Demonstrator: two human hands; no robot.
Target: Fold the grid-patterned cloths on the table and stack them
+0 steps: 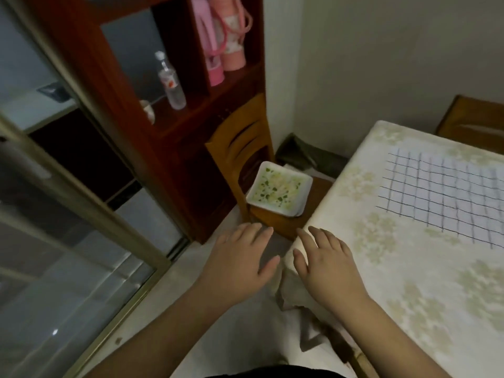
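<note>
Both forearms reach forward from the bottom edge of the view. At the near-left corner of the table (pixel 409 268) the right hand (pixel 327 266) is spread flat, palm down, fingers straight and slightly apart, over the edge of the pale floral tablecloth (pixel 441 301); whether it actually touches the cloth cannot be told. It holds nothing. Just left of that corner, off the table and over the light floor (pixel 240 323), the left hand (pixel 240 257) hangs in the air, also palm down with straight, relaxed fingers and nothing in it. The two thumbs point toward each other with a gap between them.

One grid-patterned cloth (pixel 441 192) lies spread flat further in on the table, toward its far right, white with thin dark lines, well apart from both hands; its right side runs out of view.

Beyond the table's left edge stands a wooden chair (pixel 245 140), and on its seat sits a square white dish (pixel 278 190) with a green leaf print. Behind the chair rises a dark red wooden shelf unit (pixel 131 85) holding a clear plastic bottle (pixel 170 83) and pink flasks (pixel 221 36). A glass sliding door (pixel 68 214) with a metal frame fills the far left. Plain pale walls meet in a corner behind the table, and part of another wooden chair (pixel 471 121) shows at its far side.
</note>
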